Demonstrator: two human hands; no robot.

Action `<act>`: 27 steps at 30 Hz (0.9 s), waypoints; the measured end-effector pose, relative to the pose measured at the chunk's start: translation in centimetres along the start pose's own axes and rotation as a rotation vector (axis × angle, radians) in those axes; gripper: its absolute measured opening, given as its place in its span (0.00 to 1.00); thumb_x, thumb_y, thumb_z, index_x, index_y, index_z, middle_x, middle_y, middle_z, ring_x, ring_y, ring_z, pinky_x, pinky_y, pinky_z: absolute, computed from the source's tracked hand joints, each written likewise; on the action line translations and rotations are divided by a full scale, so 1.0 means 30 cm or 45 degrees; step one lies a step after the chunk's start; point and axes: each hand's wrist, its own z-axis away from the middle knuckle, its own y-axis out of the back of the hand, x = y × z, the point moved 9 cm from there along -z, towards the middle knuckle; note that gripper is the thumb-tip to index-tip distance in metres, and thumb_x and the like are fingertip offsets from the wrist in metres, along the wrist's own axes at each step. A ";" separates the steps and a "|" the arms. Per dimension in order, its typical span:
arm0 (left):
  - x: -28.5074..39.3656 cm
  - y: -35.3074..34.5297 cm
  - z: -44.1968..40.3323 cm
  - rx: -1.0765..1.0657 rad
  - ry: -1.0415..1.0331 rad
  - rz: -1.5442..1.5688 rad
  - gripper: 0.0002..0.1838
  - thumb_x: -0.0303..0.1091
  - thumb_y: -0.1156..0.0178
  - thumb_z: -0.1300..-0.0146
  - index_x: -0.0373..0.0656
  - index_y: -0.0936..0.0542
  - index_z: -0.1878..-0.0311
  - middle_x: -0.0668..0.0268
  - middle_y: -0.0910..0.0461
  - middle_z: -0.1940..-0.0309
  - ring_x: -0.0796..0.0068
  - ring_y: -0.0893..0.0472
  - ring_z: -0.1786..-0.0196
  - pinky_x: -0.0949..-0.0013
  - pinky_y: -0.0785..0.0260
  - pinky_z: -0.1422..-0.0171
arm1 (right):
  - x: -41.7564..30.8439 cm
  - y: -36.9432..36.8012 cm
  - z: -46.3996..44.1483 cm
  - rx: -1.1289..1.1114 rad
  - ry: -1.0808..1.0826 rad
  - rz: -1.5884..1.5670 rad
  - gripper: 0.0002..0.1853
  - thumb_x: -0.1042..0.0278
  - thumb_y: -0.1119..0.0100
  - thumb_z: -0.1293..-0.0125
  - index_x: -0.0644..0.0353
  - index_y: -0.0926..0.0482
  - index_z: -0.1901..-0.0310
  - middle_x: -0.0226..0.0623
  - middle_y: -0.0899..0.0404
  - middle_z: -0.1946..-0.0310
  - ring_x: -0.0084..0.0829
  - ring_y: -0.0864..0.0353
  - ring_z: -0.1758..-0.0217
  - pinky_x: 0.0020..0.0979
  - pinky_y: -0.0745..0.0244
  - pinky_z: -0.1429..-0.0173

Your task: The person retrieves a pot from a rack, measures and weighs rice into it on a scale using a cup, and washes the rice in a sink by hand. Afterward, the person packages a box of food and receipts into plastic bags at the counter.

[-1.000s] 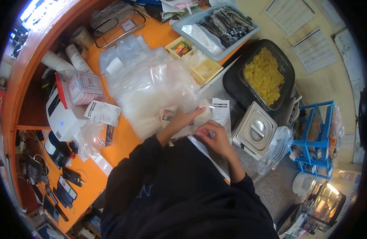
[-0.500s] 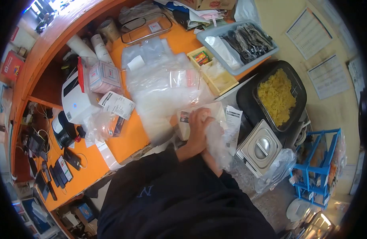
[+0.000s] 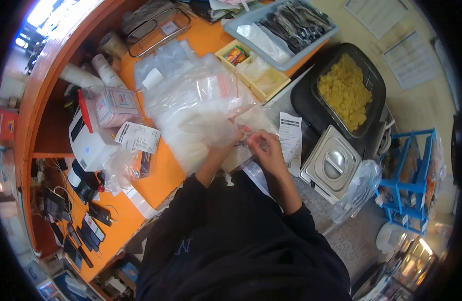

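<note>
My left hand is closed and partly hidden behind a clear plastic bag that it holds. Close on its right, my right hand pinches at the bag's gathered part, with thumb and forefinger together. A pale package lies beneath both hands, mostly covered by them. Behind them spreads a pile of clear plastic bags on the orange counter. To the right of my right hand lies a printed receipt.
A black pan of yellow food and a lidded steel container stand at the right. Beyond are a yellow divided box, a grey tray and a blue rack. Phones and a white printer are at the left.
My hands have come apart from their overlapped position. The clear bag has moved left, from beside my right forearm to over my left hand. The camera view has shifted.
</note>
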 end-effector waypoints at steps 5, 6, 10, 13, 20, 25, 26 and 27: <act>-0.032 -0.008 -0.007 -0.063 0.142 0.143 0.12 0.33 0.42 0.41 0.43 0.32 0.57 0.67 0.24 0.57 0.76 0.26 0.53 0.71 0.34 0.47 | 0.111 -0.032 0.017 0.050 -0.238 -0.292 0.08 0.67 0.43 0.40 0.64 0.24 0.68 0.26 0.25 0.75 0.17 0.31 0.70 0.20 0.35 0.62; -0.027 -0.013 -0.007 -0.052 0.156 0.173 0.12 0.32 0.41 0.42 0.44 0.32 0.58 0.67 0.24 0.57 0.76 0.26 0.53 0.71 0.34 0.47 | 0.119 -0.036 0.020 0.025 -0.283 -0.322 0.08 0.67 0.43 0.39 0.64 0.24 0.68 0.25 0.25 0.74 0.16 0.32 0.70 0.20 0.35 0.62; -0.026 -0.023 -0.024 -0.051 0.142 0.222 0.12 0.30 0.39 0.44 0.45 0.32 0.60 0.66 0.25 0.58 0.77 0.26 0.53 0.71 0.34 0.48 | 0.145 -0.043 0.019 -0.038 -0.274 -0.463 0.08 0.68 0.44 0.38 0.64 0.24 0.66 0.25 0.24 0.70 0.16 0.31 0.66 0.20 0.35 0.59; -0.007 -0.026 -0.019 -0.053 0.118 0.158 0.12 0.30 0.39 0.44 0.46 0.33 0.62 0.66 0.25 0.59 0.76 0.26 0.53 0.71 0.33 0.48 | 0.159 -0.046 0.020 -0.074 -0.295 -0.468 0.08 0.68 0.44 0.38 0.64 0.23 0.65 0.25 0.24 0.68 0.15 0.30 0.64 0.19 0.36 0.57; 0.004 -0.027 -0.019 -0.056 0.071 0.139 0.12 0.28 0.40 0.44 0.45 0.33 0.61 0.63 0.25 0.58 0.74 0.26 0.52 0.70 0.33 0.47 | 0.147 -0.042 0.014 -0.069 -0.347 -0.551 0.09 0.66 0.41 0.41 0.63 0.22 0.64 0.28 0.24 0.72 0.17 0.29 0.69 0.21 0.34 0.64; 0.016 -0.043 -0.031 -0.138 0.034 -0.124 0.11 0.27 0.42 0.42 0.43 0.33 0.60 0.62 0.25 0.57 0.73 0.26 0.52 0.70 0.33 0.47 | 0.145 -0.033 0.011 -0.094 -0.398 -0.553 0.10 0.65 0.41 0.41 0.64 0.22 0.64 0.29 0.23 0.73 0.17 0.29 0.70 0.20 0.34 0.65; 0.013 -0.045 -0.040 -0.153 -0.051 -0.489 0.11 0.27 0.42 0.42 0.43 0.33 0.60 0.62 0.25 0.57 0.73 0.26 0.52 0.70 0.33 0.47 | 0.163 -0.039 0.015 -0.086 -0.398 -0.575 0.10 0.65 0.41 0.41 0.64 0.22 0.64 0.29 0.23 0.73 0.17 0.29 0.70 0.20 0.34 0.65; 0.017 -0.050 -0.045 -0.157 -0.090 -0.712 0.11 0.27 0.42 0.42 0.43 0.34 0.60 0.63 0.25 0.58 0.73 0.27 0.52 0.70 0.33 0.47 | 0.167 -0.041 0.014 -0.080 -0.397 -0.597 0.10 0.65 0.41 0.41 0.64 0.22 0.64 0.29 0.23 0.73 0.17 0.29 0.70 0.20 0.34 0.65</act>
